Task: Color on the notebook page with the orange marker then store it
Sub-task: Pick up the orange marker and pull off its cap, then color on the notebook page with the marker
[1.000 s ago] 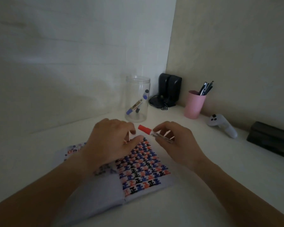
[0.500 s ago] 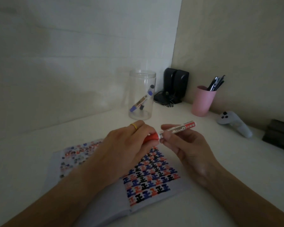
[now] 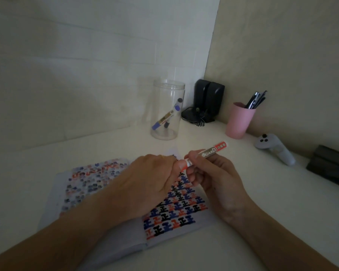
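White desk surface [image 3: 243,222] fills the lower half of the frame, meeting a pale tiled wall at upper left and a beige wall at upper right; the light is dim. An open notebook [image 3: 114,237] lies at lower centre, its right page covered with rows of blue, black and orange block marks, its left page showing fainter, blurred marks of the same colours.

Near the corner at upper centre stands a clear plastic jar [image 3: 167,110] with two markers leaning inside it. Right of the jar sit two black speakers [image 3: 209,98], then a pink cup [image 3: 239,122] holding dark pens, then a pale grey controller [image 3: 274,149] lying on the desk. A black box [image 3: 331,165] is at the right edge.

Both forearms reach in from the bottom of the frame. The right hand [image 3: 213,177] is closed around the orange marker [image 3: 207,152], which is held above the top of the notebook's right page, its barrel slanting up toward the right with printed lettering on a silver band and an orange end sticking out past the fingers. The left hand [image 3: 151,178] is closed over the marker's lower-left end, thumb and fingers pinched there and touching the right hand's fingertips; that end is hidden inside the grip.
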A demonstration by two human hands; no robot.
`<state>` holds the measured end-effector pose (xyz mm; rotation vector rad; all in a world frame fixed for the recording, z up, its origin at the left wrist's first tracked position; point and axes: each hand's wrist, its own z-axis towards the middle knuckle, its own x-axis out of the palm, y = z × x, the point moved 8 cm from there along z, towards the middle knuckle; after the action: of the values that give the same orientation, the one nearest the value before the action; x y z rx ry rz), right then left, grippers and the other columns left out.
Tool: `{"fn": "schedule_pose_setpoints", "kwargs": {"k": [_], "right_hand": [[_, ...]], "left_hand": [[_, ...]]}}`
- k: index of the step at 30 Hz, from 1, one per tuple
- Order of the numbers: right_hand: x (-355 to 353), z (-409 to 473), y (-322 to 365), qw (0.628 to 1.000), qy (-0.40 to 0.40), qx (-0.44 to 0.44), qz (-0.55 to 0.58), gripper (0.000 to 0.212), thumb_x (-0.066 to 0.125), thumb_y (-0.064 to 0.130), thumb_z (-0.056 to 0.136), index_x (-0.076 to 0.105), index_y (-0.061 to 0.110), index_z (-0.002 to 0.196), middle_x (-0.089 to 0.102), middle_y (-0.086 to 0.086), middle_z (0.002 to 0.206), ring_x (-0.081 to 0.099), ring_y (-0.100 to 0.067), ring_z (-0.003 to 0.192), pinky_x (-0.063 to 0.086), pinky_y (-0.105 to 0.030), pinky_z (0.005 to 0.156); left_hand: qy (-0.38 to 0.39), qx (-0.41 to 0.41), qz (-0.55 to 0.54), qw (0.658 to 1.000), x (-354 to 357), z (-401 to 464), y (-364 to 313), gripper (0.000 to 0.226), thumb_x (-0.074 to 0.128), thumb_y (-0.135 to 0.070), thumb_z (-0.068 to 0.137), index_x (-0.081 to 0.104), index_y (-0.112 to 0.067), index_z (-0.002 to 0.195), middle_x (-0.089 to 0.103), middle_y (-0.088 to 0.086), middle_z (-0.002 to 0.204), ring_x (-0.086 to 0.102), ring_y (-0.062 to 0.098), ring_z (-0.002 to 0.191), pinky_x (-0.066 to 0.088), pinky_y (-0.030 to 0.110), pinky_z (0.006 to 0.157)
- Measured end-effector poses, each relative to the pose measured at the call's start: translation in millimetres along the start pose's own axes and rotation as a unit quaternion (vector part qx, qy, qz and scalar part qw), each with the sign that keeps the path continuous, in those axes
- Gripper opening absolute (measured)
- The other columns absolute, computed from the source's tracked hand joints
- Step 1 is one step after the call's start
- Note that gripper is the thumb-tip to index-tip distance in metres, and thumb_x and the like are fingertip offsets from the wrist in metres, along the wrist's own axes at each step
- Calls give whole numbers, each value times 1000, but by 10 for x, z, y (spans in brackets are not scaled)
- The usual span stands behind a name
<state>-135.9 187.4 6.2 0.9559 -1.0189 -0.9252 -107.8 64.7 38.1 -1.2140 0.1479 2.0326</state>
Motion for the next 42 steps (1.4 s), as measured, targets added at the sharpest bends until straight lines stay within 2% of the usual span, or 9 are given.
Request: {"fn": "schedule_pose_setpoints", "kwargs": {"k": [2,6,8,10,12,16,21,29,42], "right_hand": [[-76,29,-20,999,-40,4,-6,20,64,14,93,71,-1,80,64,-6,60,55,-13,50,46,-21,47],[-715,99,4,976,-216,32,17,21,69,22,92,69,6,79,57,-4,61,48,-9,44,39,-17,39],[-757,129,55,982,-183,3,-48,22,69,21,93,71,2,82,58,-6,61,49,-12,47,40,-19,41],[-680,122,38,984,-148,-10,-97,28,69,23,92,72,-4,87,58,-6,59,48,-15,49,40,-23,44],[-647,127,38,983,-149,-6,-106,27,70,22,92,73,-5,86,56,-6,57,44,-15,47,37,-23,43],[-650,70,76,985,-157,20,-74,10,67,4,90,75,-2,89,61,-9,59,49,-21,52,40,-24,44],[-374,-213,253,978,-86,44,-185,7,68,4,86,75,2,87,68,-11,68,59,-21,58,46,-28,51],[-420,-689,179,971,-95,28,-219,15,69,-7,82,75,5,77,67,-12,62,59,-21,56,48,-24,49],[-381,-716,160,955,-75,9,-288,10,73,1,82,75,8,76,70,-7,61,61,-20,57,52,-36,57]], "left_hand": [[-14,59,132,989,-16,28,-70,42,27,-40,105,47,-17,76,48,-3,56,42,13,40,41,31,38],[5,72,188,980,-55,-26,-50,24,65,-19,91,42,-19,84,46,-3,59,38,9,40,42,29,33],[-12,62,158,985,-142,-93,45,15,47,-30,101,42,-23,89,50,-6,65,47,8,46,50,30,41],[-24,39,132,990,-216,-86,116,35,24,-47,104,48,-25,93,52,-9,74,52,8,57,51,28,55],[-21,47,146,988,-178,-72,118,45,18,-56,102,52,-26,98,54,-10,80,54,8,62,49,27,59],[-6,62,145,987,-108,-123,130,51,19,-62,100,55,-26,106,64,-9,85,57,10,61,51,31,59],[-3,49,120,992,-114,-129,226,44,25,-58,99,53,-26,108,64,-7,91,58,10,67,52,30,63],[90,67,69,991,65,-200,136,35,37,-61,96,54,-33,108,63,-12,97,54,5,74,50,31,70],[138,67,52,987,186,-204,182,36,41,-64,95,57,-36,108,63,-15,96,56,4,78,51,33,73]]}}
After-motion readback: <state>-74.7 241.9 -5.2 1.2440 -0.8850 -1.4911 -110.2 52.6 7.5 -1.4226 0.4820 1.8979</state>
